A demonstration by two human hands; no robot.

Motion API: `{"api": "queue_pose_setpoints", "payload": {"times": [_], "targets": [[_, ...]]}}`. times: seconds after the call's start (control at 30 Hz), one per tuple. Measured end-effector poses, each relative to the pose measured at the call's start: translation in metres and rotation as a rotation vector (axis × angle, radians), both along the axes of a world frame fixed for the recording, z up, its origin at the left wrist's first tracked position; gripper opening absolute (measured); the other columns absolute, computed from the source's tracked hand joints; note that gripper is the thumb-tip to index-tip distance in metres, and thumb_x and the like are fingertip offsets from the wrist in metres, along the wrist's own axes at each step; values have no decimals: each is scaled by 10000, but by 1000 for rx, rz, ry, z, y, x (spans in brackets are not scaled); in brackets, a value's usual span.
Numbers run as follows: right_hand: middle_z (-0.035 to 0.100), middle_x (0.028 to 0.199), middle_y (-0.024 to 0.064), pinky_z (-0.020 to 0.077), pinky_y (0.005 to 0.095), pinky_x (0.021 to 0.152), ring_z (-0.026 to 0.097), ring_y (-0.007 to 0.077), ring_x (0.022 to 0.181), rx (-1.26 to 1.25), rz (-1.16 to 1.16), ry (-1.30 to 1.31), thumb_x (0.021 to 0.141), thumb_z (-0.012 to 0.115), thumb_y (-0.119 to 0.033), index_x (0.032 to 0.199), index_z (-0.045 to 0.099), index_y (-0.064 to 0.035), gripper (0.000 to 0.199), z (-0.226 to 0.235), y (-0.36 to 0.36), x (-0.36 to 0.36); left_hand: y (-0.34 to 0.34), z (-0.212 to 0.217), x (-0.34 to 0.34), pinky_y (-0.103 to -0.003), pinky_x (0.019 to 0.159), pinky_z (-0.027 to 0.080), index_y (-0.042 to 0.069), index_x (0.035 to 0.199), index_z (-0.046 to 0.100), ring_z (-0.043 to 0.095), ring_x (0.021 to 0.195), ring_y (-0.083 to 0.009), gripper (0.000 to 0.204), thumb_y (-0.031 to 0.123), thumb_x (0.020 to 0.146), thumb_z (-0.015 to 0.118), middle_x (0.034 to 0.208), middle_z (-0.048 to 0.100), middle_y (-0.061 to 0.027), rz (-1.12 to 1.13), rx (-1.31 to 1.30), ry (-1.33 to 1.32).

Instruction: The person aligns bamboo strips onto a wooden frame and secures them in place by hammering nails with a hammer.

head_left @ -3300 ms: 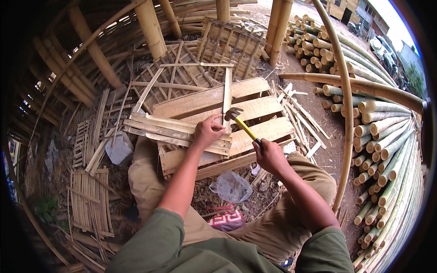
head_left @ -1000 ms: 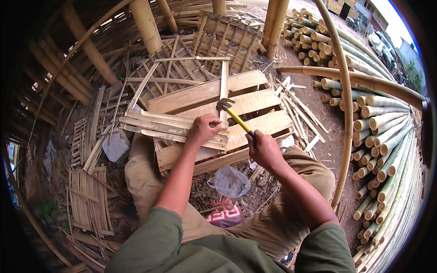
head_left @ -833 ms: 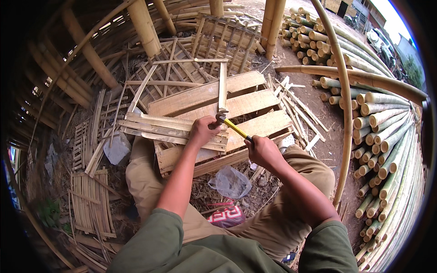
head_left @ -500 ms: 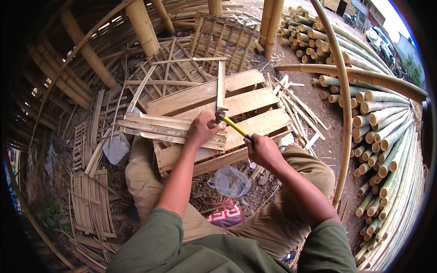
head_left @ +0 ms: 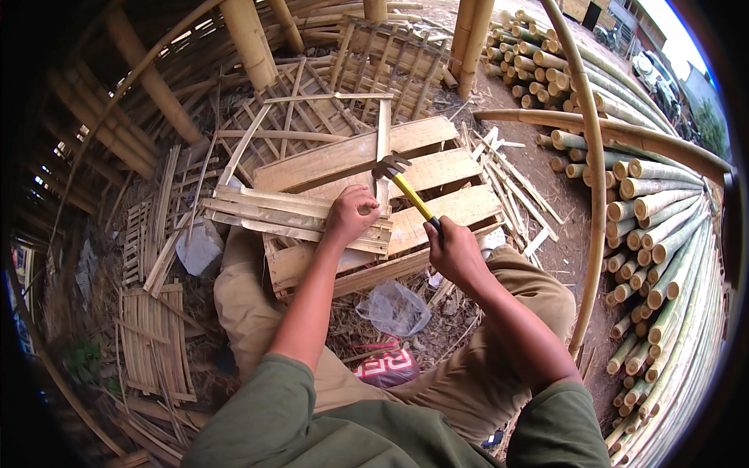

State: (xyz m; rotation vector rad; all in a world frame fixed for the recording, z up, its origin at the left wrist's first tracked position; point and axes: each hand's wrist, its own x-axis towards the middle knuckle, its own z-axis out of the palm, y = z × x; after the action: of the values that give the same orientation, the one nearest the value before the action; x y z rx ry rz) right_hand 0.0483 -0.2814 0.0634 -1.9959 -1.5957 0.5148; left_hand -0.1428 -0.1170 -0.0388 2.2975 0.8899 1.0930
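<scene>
My right hand (head_left: 456, 251) is closed round the black grip of a claw hammer (head_left: 412, 195) with a yellow handle. The hammer's head hangs just above and to the right of my left fingers. My left hand (head_left: 353, 216) rests on the end of several flat bamboo strips (head_left: 269, 212), thumb and fingers pinched together; whatever they hold is too small to make out. An upright strip (head_left: 383, 140) meets these strips by my left fingertips, part of a four-sided bamboo frame. Beneath lies a low bench of wooden planks (head_left: 433, 173).
A plastic bag (head_left: 394, 308) lies on the littered ground between my legs. Slatted bamboo panels (head_left: 156, 343) lie at left. Loose offcuts (head_left: 515, 187) are right of the bench, and stacked bamboo poles (head_left: 663, 226) fill the far right. A curved bamboo pole (head_left: 594, 171) stands before them.
The hammer's head has lifted away from my left fingertips, upward and slightly right, and its claw has turned. My left hand keeps its place on the strips.
</scene>
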Motion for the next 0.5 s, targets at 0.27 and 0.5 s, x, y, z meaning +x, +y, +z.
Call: {"api": "queue_pose_setpoints", "payload": {"times": [0.27,0.5], "targets": [[622,715,294,489,548,672,622,478,720,-43,71,-62,957,541,-307,806,617,37,384,-14,2,6,-4,3,3,-350,938,504,4,758,696,643,1051,-272,126,95,721,775,978,696,-117,41,-60,-44],[626,708,282,494,539,668,623,473,706,-59,71,-87,955,547,-307,806,625,33,379,-14,0,8,-3,5,3,-366,983,472,18,728,691,603,1133,-286,141,110,710,796,1024,678,-116,35,-98,-19]]}}
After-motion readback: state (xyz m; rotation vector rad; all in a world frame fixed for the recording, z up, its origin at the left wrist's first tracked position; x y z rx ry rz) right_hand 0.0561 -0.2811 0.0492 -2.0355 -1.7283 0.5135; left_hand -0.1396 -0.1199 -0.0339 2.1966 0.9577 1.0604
